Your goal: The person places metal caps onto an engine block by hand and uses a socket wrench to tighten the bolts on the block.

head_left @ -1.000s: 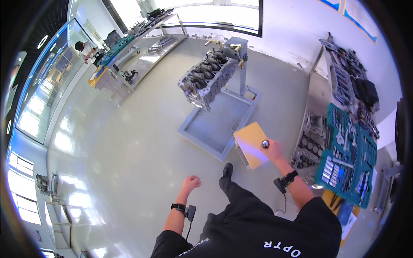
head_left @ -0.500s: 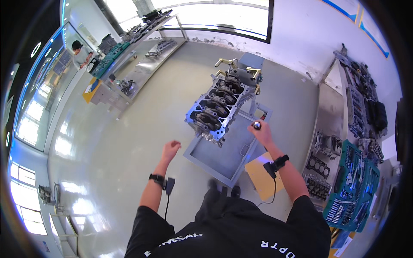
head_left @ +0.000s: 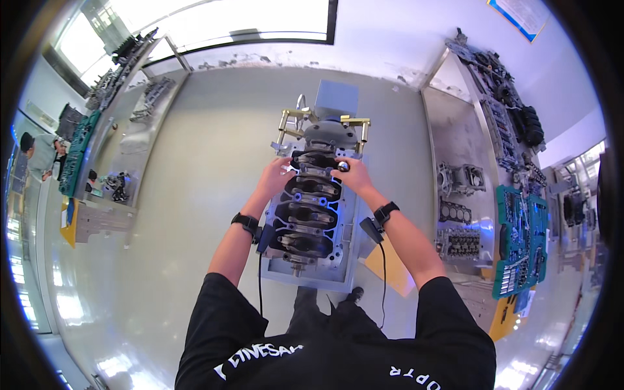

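An engine block (head_left: 279, 218) lies crankshaft side up on a stand in front of me. Its dark crankshaft (head_left: 305, 214) runs lengthwise under several bearing caps (head_left: 311, 201). My left hand (head_left: 278, 174) is at the block's left edge, beside the far part of the crankshaft. Its fingers are loosely bent and apart, with nothing visible in them. Across from it, my right hand (head_left: 354, 174) is closed round a small shiny metal cylinder (head_left: 343, 166) at the right edge. The cylinder's lower part is hidden by my fingers and looks like a socket.
Brass-coloured clamp arms (head_left: 356, 122) and a grey box (head_left: 337, 97) stand beyond the block. The stand's tray (head_left: 276, 276) extends below it. At right, a bench holds engine parts and a green socket set (head_left: 510, 221). Another person (head_left: 44, 156) is at the far-left bench.
Both hands have moved forward and inward onto the engine block's far part. The right hand has kept the metal cylinder. My view has turned, so the block now sits straight ahead.
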Demonstrator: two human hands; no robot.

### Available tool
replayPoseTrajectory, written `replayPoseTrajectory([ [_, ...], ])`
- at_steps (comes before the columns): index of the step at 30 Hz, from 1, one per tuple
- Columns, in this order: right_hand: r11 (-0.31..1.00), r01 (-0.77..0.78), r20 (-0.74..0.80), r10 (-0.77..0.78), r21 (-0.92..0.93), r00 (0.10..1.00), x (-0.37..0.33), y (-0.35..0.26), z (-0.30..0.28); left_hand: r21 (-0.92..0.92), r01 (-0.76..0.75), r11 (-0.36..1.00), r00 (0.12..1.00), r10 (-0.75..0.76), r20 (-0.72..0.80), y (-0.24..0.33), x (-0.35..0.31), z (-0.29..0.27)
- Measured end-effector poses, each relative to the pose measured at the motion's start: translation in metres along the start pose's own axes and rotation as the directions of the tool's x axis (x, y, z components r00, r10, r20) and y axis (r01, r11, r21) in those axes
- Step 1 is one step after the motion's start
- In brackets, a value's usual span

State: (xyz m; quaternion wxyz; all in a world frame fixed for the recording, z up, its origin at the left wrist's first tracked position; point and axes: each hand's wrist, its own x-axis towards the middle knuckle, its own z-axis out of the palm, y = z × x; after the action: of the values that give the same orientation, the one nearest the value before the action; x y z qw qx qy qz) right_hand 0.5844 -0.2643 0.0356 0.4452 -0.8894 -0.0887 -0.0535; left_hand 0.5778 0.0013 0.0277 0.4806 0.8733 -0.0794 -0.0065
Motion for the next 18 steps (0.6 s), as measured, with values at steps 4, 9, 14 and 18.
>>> replayPoseTrajectory([
  [4, 0.998, -0.057, 0.172, 0.058, -0.010, 0.983, 0.009, -0.012, 0.007, -0.189, 0.029, 0.982, 0.991, -0.003, 0.132, -0.004, 0.021, 0.016],
  [9, 0.999, -0.018, 0.154, 0.025, -0.043, 0.988, 0.010, -0.020, 0.005, -0.257, -0.007, 0.966, 0.975, 0.064, 0.214, -0.015, 0.033, 0.023],
  [14, 0.995, 0.079, 0.107, -0.071, -0.069, 0.992, 0.016, -0.040, 0.002, -0.628, 0.089, 0.773, 0.980, 0.044, 0.193, 0.000, 0.033, 0.019],
  [18, 0.972, 0.214, -0.033, -0.218, -0.102, 0.975, 0.026, -0.067, 0.002, -0.601, 0.081, 0.795, 0.990, 0.007, 0.143, 0.046, 0.029, -0.003],
])
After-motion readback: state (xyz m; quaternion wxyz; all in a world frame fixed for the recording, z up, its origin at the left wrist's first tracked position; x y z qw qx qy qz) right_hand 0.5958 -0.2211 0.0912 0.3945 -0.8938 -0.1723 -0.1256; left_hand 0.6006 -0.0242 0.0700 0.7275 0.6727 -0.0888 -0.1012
